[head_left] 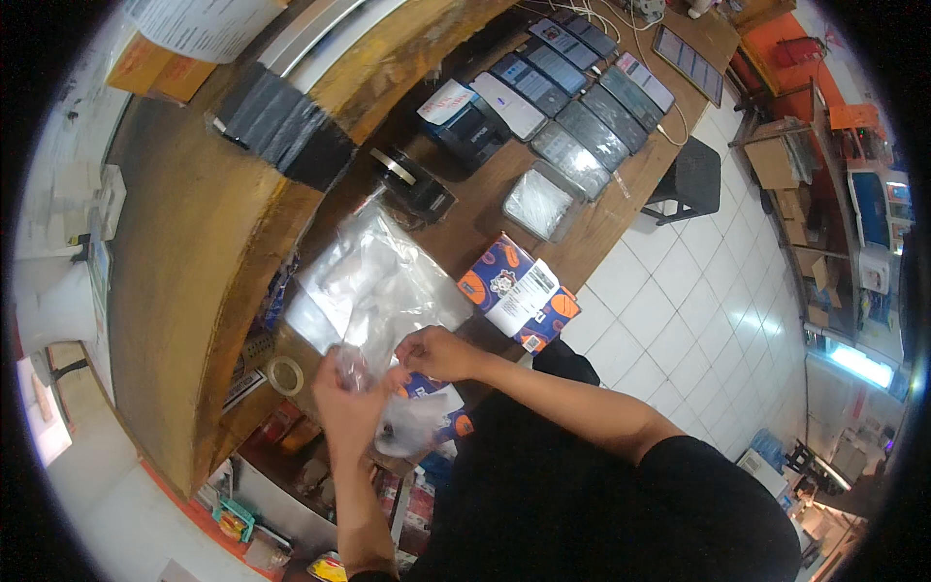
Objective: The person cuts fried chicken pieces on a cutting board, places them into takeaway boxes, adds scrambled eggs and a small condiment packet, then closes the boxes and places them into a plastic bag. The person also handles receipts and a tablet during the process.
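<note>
Thin clear plastic (373,281), crinkled and shiny, lies spread over the wooden counter; it looks like bags or film. My left hand (347,393) is closed on a piece of this plastic, somewhat blurred. Close to its right, my right hand (432,354) pinches at the plastic with thumb and fingers together. Below the hands sits a blue-and-orange patterned package (458,424), partly covered by loose plastic (407,427). Right of the plastic rests a purple box (495,267) with orange ball pictures and a white label (524,299).
Several phones (582,136) lie at the counter's far end with charging cables. Nearer stand a black label printer (470,136), a tape dispenser (412,184) and a clear tub (541,202). A tape roll (284,375) lies left of my hands. A black stool (690,179) stands on white tiles.
</note>
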### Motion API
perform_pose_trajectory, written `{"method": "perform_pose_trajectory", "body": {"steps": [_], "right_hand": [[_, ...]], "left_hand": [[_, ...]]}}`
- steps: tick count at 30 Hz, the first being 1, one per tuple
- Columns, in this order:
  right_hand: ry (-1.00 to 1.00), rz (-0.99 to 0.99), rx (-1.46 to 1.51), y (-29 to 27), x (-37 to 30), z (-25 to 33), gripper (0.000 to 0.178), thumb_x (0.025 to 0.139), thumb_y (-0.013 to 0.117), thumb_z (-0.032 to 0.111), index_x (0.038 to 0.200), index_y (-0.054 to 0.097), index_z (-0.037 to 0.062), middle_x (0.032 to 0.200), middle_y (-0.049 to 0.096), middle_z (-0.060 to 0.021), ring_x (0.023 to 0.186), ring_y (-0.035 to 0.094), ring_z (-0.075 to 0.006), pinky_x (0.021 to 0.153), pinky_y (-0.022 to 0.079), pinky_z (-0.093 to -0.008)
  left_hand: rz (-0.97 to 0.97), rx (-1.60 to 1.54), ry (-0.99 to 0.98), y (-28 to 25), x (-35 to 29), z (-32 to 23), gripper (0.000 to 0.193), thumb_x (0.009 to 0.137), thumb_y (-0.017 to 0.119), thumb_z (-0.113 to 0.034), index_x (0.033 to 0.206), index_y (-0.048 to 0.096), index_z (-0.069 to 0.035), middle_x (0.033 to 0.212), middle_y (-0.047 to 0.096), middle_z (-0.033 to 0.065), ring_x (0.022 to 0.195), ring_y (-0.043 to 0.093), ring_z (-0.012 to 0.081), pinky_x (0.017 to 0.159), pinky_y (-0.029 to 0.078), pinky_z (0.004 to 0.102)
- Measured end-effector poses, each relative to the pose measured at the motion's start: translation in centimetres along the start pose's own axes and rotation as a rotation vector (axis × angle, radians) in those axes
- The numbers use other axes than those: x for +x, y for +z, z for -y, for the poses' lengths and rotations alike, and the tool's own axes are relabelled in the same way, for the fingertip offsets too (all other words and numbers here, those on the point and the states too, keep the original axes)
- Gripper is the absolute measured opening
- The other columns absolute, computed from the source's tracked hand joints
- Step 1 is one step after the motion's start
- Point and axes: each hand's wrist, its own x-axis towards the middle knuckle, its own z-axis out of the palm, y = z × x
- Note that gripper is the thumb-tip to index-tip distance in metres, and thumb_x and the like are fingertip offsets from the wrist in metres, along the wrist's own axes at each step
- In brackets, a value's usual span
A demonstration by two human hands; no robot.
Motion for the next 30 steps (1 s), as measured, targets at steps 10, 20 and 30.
{"method": "perform_pose_trajectory", "body": {"steps": [10, 20, 30], "right_hand": [[-0.106, 0.853, 1.483, 2.5, -6.1, 0.8, 0.073, 0.096, 0.08, 0.008, 0.159, 0.043, 0.0004, 0.137, 0.068, -0.0138, 0.125, 0.068, -0.0237, 0.104, 0.057, -0.0415], [0.02, 0.474, 0.94, -4.7, -17.2, 5.2, 0.061, 0.099, 0.078, 0.012, 0.154, 0.053, 0.0041, 0.121, 0.074, -0.0082, 0.106, 0.073, -0.0177, 0.088, 0.06, -0.0319], [-0.112, 0.256, 0.33, -2.8, -22.9, 9.5, 0.05, 0.085, 0.088, 0.01, 0.128, 0.064, 0.0035, 0.11, 0.072, -0.0077, 0.102, 0.066, -0.0142, 0.09, 0.054, -0.033]], "left_hand": [[-0.627, -0.521, -0.401, -2.8, -13.9, -4.0, 0.078, 0.106, 0.069, -0.052, 0.15, 0.052, 0.01, 0.144, 0.063, 0.0181, 0.127, 0.064, 0.0258, 0.109, 0.051, 0.0396], [-0.96, 0.67, 0.19, 4.1, -19.3, 8.5, 0.044, 0.108, 0.069, -0.041, 0.128, 0.068, -0.002, 0.093, 0.063, 0.0039, 0.087, 0.065, 0.0189, 0.081, 0.055, 0.0358], [-0.079, -0.609, -0.06, 12.4, -22.1, -4.8, 0.036, 0.088, 0.087, -0.008, 0.119, 0.068, -0.006, 0.1, 0.071, 0.0041, 0.089, 0.07, 0.014, 0.081, 0.059, 0.034]]}}
